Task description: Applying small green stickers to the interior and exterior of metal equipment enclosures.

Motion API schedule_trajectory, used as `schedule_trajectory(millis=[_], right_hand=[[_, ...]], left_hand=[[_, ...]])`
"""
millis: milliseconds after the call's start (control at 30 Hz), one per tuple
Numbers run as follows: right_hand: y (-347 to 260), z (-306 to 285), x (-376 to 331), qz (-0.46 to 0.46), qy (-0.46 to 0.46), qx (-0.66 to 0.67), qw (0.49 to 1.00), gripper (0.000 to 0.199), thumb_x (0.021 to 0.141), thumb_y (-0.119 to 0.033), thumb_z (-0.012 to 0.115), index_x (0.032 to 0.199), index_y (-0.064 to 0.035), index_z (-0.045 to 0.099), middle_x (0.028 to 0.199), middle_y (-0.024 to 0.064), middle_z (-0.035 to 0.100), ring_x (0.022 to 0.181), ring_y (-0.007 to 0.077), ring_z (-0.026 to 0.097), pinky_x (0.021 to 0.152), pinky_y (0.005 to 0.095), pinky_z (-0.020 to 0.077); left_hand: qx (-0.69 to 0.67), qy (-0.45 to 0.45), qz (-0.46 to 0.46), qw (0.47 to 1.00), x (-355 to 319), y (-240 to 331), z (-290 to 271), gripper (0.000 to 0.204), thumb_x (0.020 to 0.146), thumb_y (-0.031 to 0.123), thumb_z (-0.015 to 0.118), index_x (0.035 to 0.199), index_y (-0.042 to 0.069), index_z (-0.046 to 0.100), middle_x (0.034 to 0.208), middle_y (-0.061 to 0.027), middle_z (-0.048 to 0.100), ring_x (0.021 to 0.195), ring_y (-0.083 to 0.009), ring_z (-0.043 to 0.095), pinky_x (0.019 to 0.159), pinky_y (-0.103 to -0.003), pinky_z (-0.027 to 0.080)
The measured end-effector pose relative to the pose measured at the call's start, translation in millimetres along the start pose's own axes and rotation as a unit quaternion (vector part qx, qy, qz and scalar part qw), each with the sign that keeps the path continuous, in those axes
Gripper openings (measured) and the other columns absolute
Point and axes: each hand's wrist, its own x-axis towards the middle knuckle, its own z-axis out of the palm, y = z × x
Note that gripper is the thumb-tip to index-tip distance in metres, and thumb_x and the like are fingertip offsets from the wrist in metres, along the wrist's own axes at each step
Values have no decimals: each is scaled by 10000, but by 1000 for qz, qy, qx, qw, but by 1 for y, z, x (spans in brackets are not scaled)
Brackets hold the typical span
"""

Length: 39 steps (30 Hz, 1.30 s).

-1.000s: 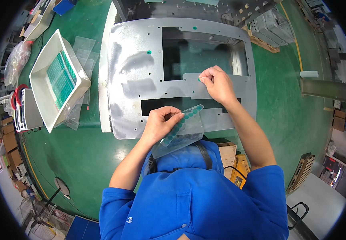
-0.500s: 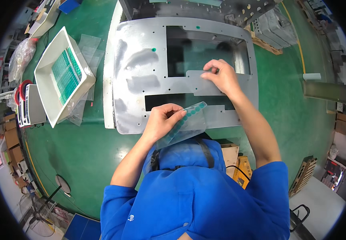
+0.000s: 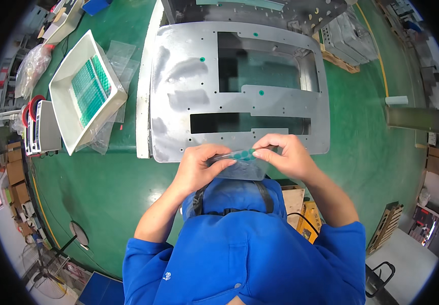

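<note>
My left hand [image 3: 198, 165] is closed on a clear plastic sheet [image 3: 242, 171] that carries a row of green round stickers [image 3: 238, 155]. It holds the sheet tilted in front of my body, just off the near edge of the metal panel [image 3: 173, 122]. My right hand [image 3: 288, 156] pinches a green round sticker [image 3: 251, 151] at the sheet's right end; whether it has come off the sheet, I cannot tell. Grey, with two rectangular openings and many small holes, the panel bears green dots at its top edge, left part and middle tab [image 3: 261, 93].
Left of the panel, a white plastic bin [image 3: 59, 109] contains more green sticker sheets [image 3: 91, 89], with clear plastic sheets [image 3: 120, 56] beside it. White-and-black boxes with red rings [image 3: 44, 127] stand nearby. Grey metal parts [image 3: 349, 38] rest on a wooden pallet at the far right.
My right hand has drawn back from the panel's middle tab to the sticker sheet. A green dot now shows on that tab. My left hand has moved slightly, tilting the sheet.
</note>
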Motion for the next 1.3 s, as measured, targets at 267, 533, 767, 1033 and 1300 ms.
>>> schedule_trajectory(millis=[267,533,767,1033,1300], right_hand=[[5,6,-6,-44,18,26,999,96,734,-64,626,816,-15,625,760,58,618,727,124,561,669,251,425],[17,19,1,-177,125,-125,968,51,719,-58,611,764,-34,611,799,40,635,734,164,565,676,292,429],[35,4,34,-130,179,-33,975,39,727,-37,578,764,-26,570,775,69,586,698,190,569,632,303,438],[61,-17,73,-40,176,-218,959,43,739,-62,578,768,-33,590,734,48,515,635,142,481,615,264,406],[60,-13,77,-35,201,-258,944,32,735,-79,578,744,-49,586,709,51,510,662,179,495,638,296,409]], left_hand=[[-98,-18,-46,994,-5,3,-6,118,734,55,669,819,-15,629,695,-45,612,609,-74,557,537,-212,453],[-127,-6,-73,989,1,2,-7,77,759,40,640,798,-24,626,679,-37,599,546,-64,539,474,-192,432],[-145,27,-156,977,17,-9,-3,115,767,92,642,774,-19,613,631,-26,589,515,-49,518,439,-189,409],[-112,27,-135,984,23,-30,4,87,760,69,642,760,-12,612,625,-19,584,520,-49,515,461,-194,411],[-114,19,-127,985,26,-33,3,83,759,66,643,757,-12,615,614,-17,582,510,-48,511,461,-199,411]])
